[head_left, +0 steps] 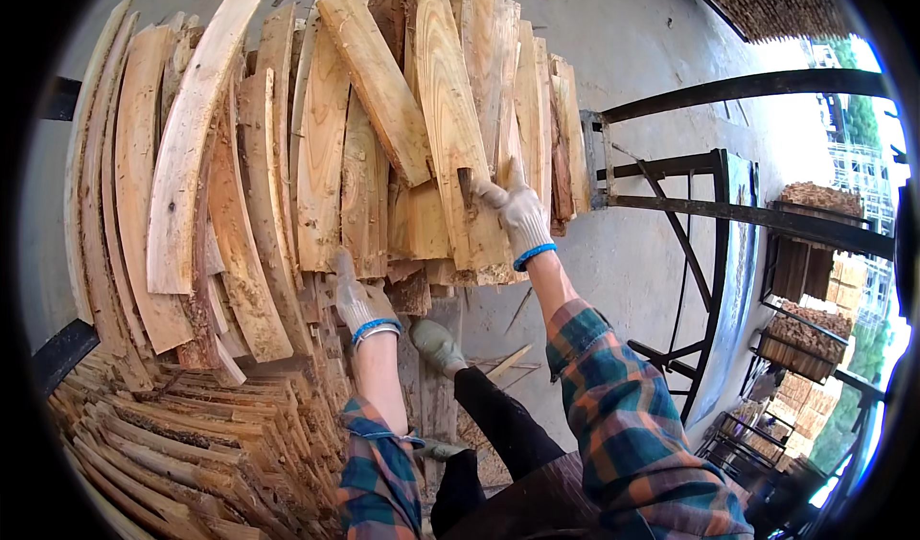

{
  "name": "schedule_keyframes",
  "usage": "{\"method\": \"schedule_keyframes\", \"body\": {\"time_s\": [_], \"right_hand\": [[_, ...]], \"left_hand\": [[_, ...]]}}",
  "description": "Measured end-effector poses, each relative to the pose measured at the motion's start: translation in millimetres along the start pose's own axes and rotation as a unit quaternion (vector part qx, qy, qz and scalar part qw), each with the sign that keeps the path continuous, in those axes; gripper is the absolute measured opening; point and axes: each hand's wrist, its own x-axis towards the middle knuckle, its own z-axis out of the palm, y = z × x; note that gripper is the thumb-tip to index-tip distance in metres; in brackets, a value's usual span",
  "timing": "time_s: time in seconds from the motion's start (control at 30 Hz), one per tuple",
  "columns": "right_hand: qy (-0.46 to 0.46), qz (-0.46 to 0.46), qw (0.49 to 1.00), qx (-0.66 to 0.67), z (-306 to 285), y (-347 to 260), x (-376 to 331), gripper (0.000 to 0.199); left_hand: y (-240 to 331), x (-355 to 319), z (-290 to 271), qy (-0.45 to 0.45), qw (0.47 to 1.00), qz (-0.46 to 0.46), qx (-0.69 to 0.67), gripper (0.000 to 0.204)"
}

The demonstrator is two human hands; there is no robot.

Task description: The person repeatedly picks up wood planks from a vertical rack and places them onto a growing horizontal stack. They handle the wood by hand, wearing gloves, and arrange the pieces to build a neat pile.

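Rough-sawn wooden boards, some edged with bark, lie side by side in a wide layered pile. Both my hands wear pale knitted gloves with blue cuffs. My left hand [359,307] is at the near ends of the boards, a finger stretched up toward a wide board [324,157]; whether it touches is unclear. My right hand [523,219] rests at the right part of the pile, forefinger stretched forward and thumb out to the left. Beside that thumb, a dark patch marks a long grained board [448,109]. A shorter board [376,85] lies slanted across others. Neither hand visibly grips anything.
More boards [220,444] are stacked at the lower left. A black metal frame [714,243] stands to the right, with long bars reaching the pile. Stacked timber [805,334] sits in racks farther right. My shoes [438,344] stand on the grey concrete floor [628,252].
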Motion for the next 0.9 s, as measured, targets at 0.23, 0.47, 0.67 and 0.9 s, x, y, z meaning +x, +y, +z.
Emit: {"method": "schedule_keyframes", "body": {"time_s": [0.23,0.47,0.67,0.9], "right_hand": [[0.011,-0.029,0.995,0.090,16,16,46,0.113],[-0.010,-0.047,0.999,0.015,35,-2,48,0.103],[-0.014,-0.050,0.997,0.050,27,18,25,0.108],[-0.149,0.129,0.876,0.440,98,175,-67,0.063]], "left_hand": [[15,-23,15,0.076,0.984,-0.087,-0.136,0.077],[-44,30,-8,-0.035,0.999,-0.026,0.028,0.077],[-39,-20,3,0.030,0.996,-0.069,-0.046,0.063],[-141,-135,-189,-0.044,0.965,-0.148,-0.212,0.059]]}}
